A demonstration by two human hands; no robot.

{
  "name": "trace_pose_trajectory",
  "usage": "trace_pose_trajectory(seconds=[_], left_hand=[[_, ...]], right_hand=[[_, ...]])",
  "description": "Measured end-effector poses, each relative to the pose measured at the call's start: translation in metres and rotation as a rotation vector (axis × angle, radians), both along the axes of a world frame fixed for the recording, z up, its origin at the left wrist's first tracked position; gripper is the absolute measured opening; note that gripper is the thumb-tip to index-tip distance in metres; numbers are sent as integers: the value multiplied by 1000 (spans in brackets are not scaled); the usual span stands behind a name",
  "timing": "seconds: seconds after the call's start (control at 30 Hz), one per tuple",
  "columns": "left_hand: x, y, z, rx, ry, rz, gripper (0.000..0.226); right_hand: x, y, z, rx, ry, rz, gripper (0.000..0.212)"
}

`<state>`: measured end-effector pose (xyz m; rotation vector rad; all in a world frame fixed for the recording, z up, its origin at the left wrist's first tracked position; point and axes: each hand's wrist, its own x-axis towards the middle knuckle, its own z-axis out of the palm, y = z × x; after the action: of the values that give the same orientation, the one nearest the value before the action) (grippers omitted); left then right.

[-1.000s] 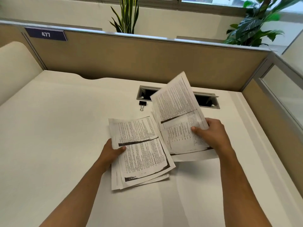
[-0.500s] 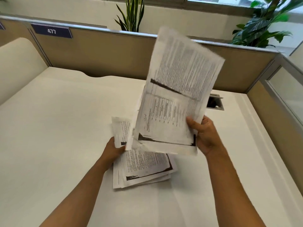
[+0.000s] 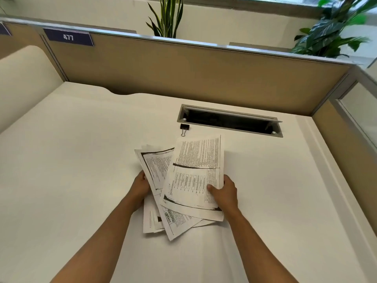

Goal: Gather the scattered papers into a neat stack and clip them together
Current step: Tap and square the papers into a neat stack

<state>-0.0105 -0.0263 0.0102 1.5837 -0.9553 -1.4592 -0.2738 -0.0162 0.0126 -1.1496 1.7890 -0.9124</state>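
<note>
Gathering step: my right hand point(image 3: 223, 193) pinches the top sheet point(image 3: 195, 172); my left hand point(image 3: 140, 185) grips the fanned pile point(image 3: 157, 168). Next: square edges, then fetch the far clip point(image 3: 184, 127).

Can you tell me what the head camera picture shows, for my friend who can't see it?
Two bare hands hold a messy fan of printed papers over a white desk: the left hand grips the left edge, the right hand pinches the top sheet. A black binder clip lies beyond them, untouched.
</note>
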Motion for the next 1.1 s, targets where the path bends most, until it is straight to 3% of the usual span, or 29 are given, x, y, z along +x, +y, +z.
trace_pose_trajectory(seconds=[0.07,0.17,0.3,0.43,0.57,0.7,0.87,1.0,1.1], left_hand=[[-4,-1,4,42,48,60,45],[-7,-2,6,124,123,166,61],[-2,-3,-2,36,77,114,77],[-3,-1,-2,-35,32,62,64],[-2,0,-4,-67,17,-5,67],[-4,3,-2,-96,54,-72,73],[-13,6,10,-164,69,-151,73],[-18,6,29,-211,74,-240,68],[-25,4,45,-255,43,-288,61]], right_hand=[[2,1,-1,-33,64,-20,32],[5,2,-4,-42,139,-24,31],[6,1,-5,-3,232,86,46],[3,-2,0,88,164,304,63],[-3,-1,-1,97,110,417,44],[-6,-3,4,106,112,329,29],[-22,-4,5,78,-201,203,44],[-39,-7,15,14,-602,156,49],[-45,-7,31,-71,-632,183,53]])
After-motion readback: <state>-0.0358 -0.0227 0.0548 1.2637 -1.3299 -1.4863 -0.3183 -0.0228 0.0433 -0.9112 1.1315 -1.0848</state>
